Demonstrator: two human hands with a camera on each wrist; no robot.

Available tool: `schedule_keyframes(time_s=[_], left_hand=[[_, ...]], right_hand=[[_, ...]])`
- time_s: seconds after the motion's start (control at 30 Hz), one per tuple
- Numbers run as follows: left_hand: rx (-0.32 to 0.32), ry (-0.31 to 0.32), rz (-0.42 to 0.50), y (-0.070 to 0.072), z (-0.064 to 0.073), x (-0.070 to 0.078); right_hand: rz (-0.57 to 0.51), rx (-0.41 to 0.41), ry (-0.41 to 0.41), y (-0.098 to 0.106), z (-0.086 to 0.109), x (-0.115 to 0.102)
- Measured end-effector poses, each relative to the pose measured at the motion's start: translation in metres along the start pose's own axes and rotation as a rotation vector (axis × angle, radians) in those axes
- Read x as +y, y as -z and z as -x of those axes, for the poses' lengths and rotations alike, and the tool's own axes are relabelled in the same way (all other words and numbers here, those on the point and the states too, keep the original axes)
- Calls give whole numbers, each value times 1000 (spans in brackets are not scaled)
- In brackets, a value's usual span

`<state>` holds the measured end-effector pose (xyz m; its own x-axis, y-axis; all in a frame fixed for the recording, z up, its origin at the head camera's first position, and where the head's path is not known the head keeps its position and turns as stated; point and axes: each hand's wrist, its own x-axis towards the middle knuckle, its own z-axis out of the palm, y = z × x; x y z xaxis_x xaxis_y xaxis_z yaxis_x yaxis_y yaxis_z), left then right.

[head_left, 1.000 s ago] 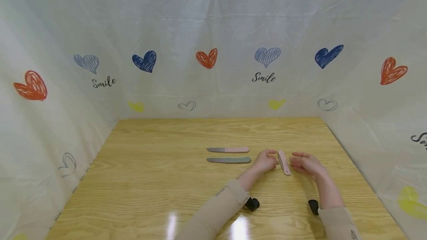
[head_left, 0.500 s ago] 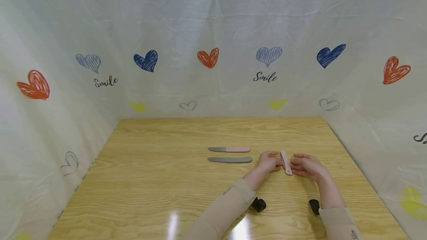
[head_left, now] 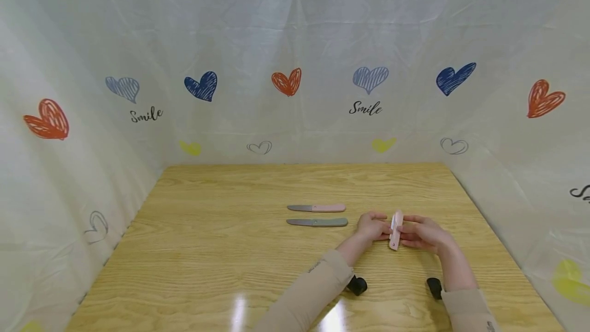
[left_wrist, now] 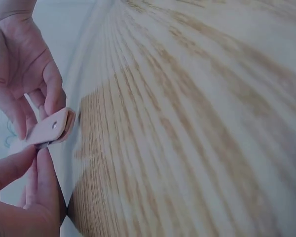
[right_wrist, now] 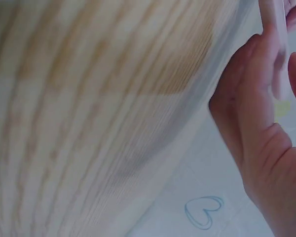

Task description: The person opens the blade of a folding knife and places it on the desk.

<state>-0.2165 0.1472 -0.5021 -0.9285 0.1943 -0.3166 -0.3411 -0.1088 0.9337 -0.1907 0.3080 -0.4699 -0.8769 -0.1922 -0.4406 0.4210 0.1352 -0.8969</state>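
Between the two hands a pink-handled folding knife (head_left: 395, 234) is held just above the table, its far end leaning slightly right. A thin strip of pale blade shows along the handle's left side. My left hand (head_left: 372, 227) pinches at the blade edge with thumb and finger, as the left wrist view shows near the knife's handle (left_wrist: 50, 127). From the right side, my right hand (head_left: 425, 233) grips the handle between thumb and fingers. In the right wrist view the right hand (right_wrist: 266, 103) hides part of the handle (right_wrist: 274, 17).
Left of the hands, two unfolded knives lie parallel on the wooden table (head_left: 207, 250), blades to the left: a pink-handled knife (head_left: 328, 208) farther back and a green-handled knife (head_left: 330, 222) nearer. A white curtain (head_left: 249, 117) printed with hearts surrounds the table's back and sides.
Both hands have closed in on the folding knife and now hold it. Its far end has swung to the right, and a strip of blade shows. The two other knives stay in place.
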Motion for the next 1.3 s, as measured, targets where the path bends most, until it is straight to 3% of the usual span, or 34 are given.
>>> schedule_keyframes(time_s=[0.2,0.33,0.5,0.67,0.93,1.3], left_hand=[[-63,-23,23,5,0,0],[-145,-52,-4,14,1,9],[-268,-77,-44,32,4,24],[-347,-115,-77,54,13,42],[-338,-192,-110,89,34,58],[-255,-214,-107,135,65,62]], right_hand=[[3,-8,46,-4,0,-1],[27,-12,99,-8,0,-6],[74,-22,188,-17,4,-16],[106,-2,245,-33,10,-27],[108,11,347,-68,11,-39],[41,-25,363,-121,2,-44]])
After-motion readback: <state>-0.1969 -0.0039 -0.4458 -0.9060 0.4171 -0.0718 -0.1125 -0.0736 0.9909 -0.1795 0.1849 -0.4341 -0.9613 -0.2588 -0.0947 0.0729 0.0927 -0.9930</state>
